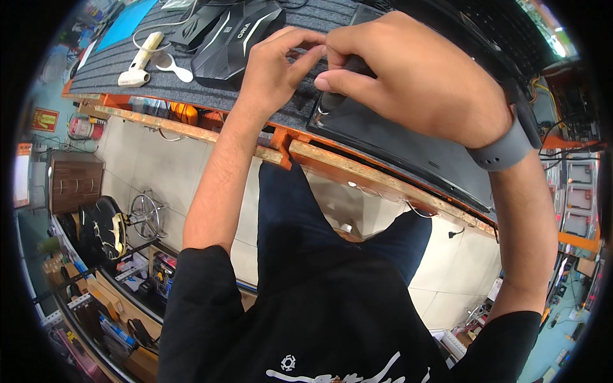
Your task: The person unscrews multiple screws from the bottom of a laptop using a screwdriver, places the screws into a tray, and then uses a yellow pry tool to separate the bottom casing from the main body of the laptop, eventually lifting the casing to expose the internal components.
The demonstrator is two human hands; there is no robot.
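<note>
Both of my hands meet over the near edge of the bench, their fingertips almost touching. My left hand [276, 67] has thumb and index finger pinched together; anything between them is too small to make out. Curled in beside it, my right hand [402, 76] has its thumb and fingers bent around a dark rounded object [356, 66], mostly hidden, whose kind I cannot tell. Below the right hand a flat black panel, like part of a laptop [415, 150], lies along the bench edge. A black angular case with light stripes [233, 41] sits just beyond my left hand.
On the grey striped mat [96, 80] lie a cream hair-dryer-shaped tool [139, 67] and a white-handled round thing [175, 68]. A black keyboard [511, 32] is at the far right. The bench has a wooden edge [191, 131]. A stool [105, 226] stands left on the tiled floor.
</note>
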